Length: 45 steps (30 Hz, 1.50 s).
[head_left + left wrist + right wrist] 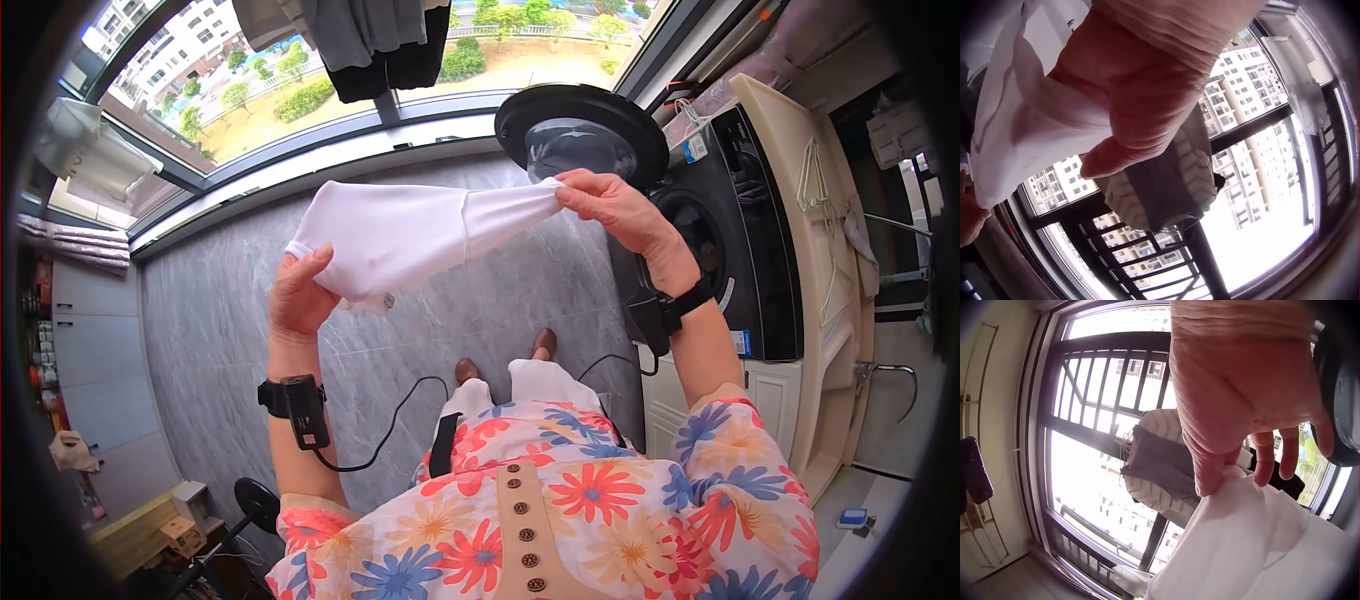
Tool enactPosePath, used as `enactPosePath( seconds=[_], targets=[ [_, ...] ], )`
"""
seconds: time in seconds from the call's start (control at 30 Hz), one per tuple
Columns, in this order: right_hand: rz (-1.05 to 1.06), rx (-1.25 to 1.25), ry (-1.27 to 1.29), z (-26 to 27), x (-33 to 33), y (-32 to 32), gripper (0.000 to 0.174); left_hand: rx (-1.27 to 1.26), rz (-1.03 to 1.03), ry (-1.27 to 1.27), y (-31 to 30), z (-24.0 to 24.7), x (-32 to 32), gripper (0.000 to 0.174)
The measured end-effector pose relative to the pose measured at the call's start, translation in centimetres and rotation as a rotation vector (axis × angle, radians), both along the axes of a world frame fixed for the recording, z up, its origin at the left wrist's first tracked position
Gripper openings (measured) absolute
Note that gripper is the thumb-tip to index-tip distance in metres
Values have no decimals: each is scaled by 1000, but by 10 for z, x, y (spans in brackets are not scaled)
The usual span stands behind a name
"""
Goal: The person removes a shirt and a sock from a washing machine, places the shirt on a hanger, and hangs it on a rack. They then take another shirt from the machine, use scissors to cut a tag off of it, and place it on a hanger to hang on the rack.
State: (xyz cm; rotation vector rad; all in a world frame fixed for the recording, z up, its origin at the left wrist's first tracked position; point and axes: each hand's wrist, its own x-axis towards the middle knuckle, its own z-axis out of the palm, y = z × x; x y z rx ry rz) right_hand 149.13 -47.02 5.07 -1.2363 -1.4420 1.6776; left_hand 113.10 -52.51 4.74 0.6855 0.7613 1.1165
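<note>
A white cloth garment [400, 235] is stretched sideways between both hands at chest height. My left hand [302, 295] grips its wide end, thumb on top, fingers behind the fabric. My right hand [625, 215] pinches the narrow end between thumb and fingers. In the left wrist view the left hand [1141, 81] holds the white fabric [1041, 137], and the other hand's fingertips show at the left edge. In the right wrist view the right hand [1241, 381] pinches the fabric [1235, 544] with thumb and index finger, the other fingers hanging looser.
At the right stands a black washing machine [745, 230] with its round door [580, 135] swung out. Clothes [370, 40] hang by the window at the top. Hangers [822, 200] hang on the right. Grey tiled floor [230, 350] lies below; cabinets [100, 350] line the left.
</note>
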Motion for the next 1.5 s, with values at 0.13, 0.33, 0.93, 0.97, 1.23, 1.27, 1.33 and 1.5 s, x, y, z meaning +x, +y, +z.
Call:
enactPosePath(
  seconds=[0.13,0.33,0.93,0.97,1.23,1.27,1.33,1.5],
  targets=[
    [-63,8,-33,10,4,6,25,-10,-18,32,5,2,0,57],
    [-145,67,161,22,1,3,22,62,-64,192,1,5,0,55],
    [-510,-185,260,-35,36,26,19,-110,-238,-65,-14,-25,26,59],
    [-511,-186,262,-37,36,25,19,-124,-237,-127,-15,-23,33,56],
    [-91,415,-649,-42,-29,-27,27,-194,-41,-434,-13,-15,72,54],
    [-90,416,-649,-42,-37,-34,27,-182,-32,-476,-12,-14,74,54],
    [179,450,-774,-43,-49,-47,28,-156,-44,-435,-12,-12,79,57],
    [150,314,-465,-32,-66,-60,29,-146,-31,-441,-18,-11,84,56]
  ],
)
